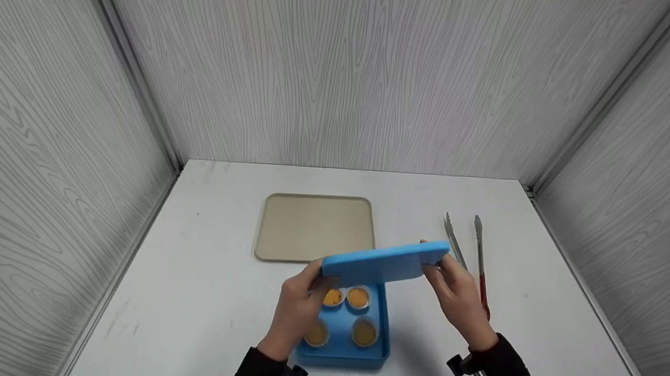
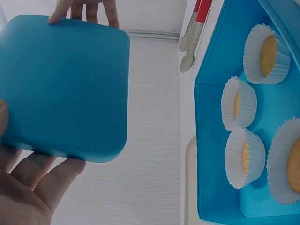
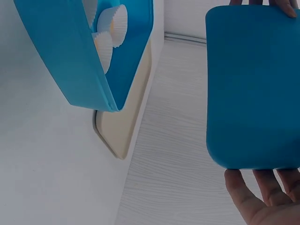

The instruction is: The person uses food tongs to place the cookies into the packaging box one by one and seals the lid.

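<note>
A blue lid (image 1: 385, 263) is held tilted in the air between both hands, above a blue box (image 1: 342, 356). My left hand (image 1: 297, 304) grips its left end, and my right hand (image 1: 458, 298) grips the right end. In the left wrist view, the lid (image 2: 65, 89) shows a flat face with rounded corners, fingers curled at its edges. Inside the box sit several small cupcakes (image 1: 358, 298) in white paper cups, apart from the lid. The lid hides the box's far part in the head view.
Behind the box lies a beige tray (image 1: 316, 227) on the white table (image 1: 195, 283). Metal tongs with red handles (image 1: 483, 285) lie spread on the right, partly behind the right hand. Grey wood-grain walls (image 1: 339, 81) enclose the back and both sides.
</note>
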The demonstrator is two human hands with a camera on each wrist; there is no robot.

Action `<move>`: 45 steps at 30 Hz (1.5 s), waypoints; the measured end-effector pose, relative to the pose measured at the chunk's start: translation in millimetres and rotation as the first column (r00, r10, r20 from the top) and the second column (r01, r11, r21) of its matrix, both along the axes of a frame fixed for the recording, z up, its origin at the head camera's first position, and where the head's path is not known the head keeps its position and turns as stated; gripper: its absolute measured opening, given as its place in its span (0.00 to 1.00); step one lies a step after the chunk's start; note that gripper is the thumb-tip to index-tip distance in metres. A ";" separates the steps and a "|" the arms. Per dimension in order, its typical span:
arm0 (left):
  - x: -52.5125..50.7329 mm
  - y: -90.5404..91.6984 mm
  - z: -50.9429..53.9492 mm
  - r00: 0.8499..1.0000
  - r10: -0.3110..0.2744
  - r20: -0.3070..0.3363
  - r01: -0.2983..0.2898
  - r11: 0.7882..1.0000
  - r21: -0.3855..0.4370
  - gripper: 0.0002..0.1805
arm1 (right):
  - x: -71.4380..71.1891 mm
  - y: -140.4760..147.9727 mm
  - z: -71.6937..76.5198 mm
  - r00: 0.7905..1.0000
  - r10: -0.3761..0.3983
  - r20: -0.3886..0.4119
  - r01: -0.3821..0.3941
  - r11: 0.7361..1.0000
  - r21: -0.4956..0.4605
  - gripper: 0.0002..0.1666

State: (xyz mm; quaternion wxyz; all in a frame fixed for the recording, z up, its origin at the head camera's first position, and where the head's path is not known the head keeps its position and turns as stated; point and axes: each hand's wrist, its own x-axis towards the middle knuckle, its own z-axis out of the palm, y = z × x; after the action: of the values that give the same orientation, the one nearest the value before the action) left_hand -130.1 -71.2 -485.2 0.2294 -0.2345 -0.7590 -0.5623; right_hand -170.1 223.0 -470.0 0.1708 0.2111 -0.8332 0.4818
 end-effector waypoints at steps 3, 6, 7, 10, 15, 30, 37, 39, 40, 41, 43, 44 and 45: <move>1.2 -1.7 -1.0 0.999 0.035 0.037 -0.036 0.999 0.026 0.22 | 2.0 -3.7 -1.3 0.999 -0.007 0.033 0.007 1.000 -0.009 0.26; 1.2 -3.1 -1.6 0.995 0.054 0.087 -0.059 0.997 0.059 0.27 | 3.9 -7.7 -2.5 0.997 0.016 0.076 -0.014 1.000 -0.022 0.29; 1.1 -3.5 -1.4 0.993 0.068 0.095 -0.074 0.996 0.057 0.28 | 4.5 -8.9 -3.1 0.996 0.023 0.091 -0.021 0.999 -0.024 0.29; 0.3 -4.7 -1.1 0.989 0.096 0.112 -0.101 0.994 0.047 0.32 | 6.0 -11.3 -5.8 0.991 0.043 0.127 -0.038 0.998 -0.039 0.30; -0.9 -8.2 -0.8 0.979 0.158 0.130 -0.157 0.987 -0.018 0.35 | 7.3 -15.2 -10.0 0.985 0.058 0.162 -0.053 0.998 -0.036 0.34; -4.3 -17.1 -30.0 0.906 0.283 0.316 -0.246 0.957 -0.152 0.34 | 8.5 -30.1 -35.1 0.897 0.067 0.437 -0.094 0.995 0.042 0.43; -7.4 -17.1 -50.4 0.861 0.295 0.415 -0.244 0.954 -0.172 0.32 | 6.5 -35.3 -52.1 0.866 0.022 0.499 -0.092 0.989 0.115 0.42; -8.1 -17.0 -55.3 0.844 0.294 0.448 -0.237 0.955 -0.180 0.32 | 6.1 -37.0 -55.8 0.857 -0.001 0.515 -0.085 0.986 0.143 0.42; -8.3 -16.9 -57.5 0.834 0.296 0.465 -0.234 0.954 -0.186 0.32 | 6.1 -38.0 -57.5 0.852 -0.013 0.523 -0.080 0.985 0.155 0.42; -8.3 -16.7 -59.6 0.823 0.299 0.483 -0.233 0.953 -0.193 0.32 | 6.2 -39.1 -59.3 0.850 -0.025 0.525 -0.075 0.983 0.169 0.42; -8.6 -16.8 -63.7 0.800 0.306 0.517 -0.229 0.951 -0.209 0.32 | 6.0 -41.7 -62.6 0.849 -0.046 0.526 -0.070 0.978 0.198 0.41; -8.8 -16.8 -65.6 0.787 0.309 0.534 -0.227 0.950 -0.216 0.32 | 5.8 -43.1 -64.0 0.852 -0.055 0.521 -0.068 0.974 0.215 0.41; -9.1 -16.8 -67.4 0.775 0.315 0.547 -0.225 0.948 -0.227 0.32 | 5.5 -44.3 -65.3 0.856 -0.063 0.513 -0.068 0.970 0.233 0.41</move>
State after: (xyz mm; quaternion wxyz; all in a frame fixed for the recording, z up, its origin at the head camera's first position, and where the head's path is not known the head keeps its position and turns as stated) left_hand -139.1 -88.0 -552.5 0.0490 0.0420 -0.8579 -0.5097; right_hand -164.6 178.7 -535.3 -0.0868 0.0944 -0.9005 0.4155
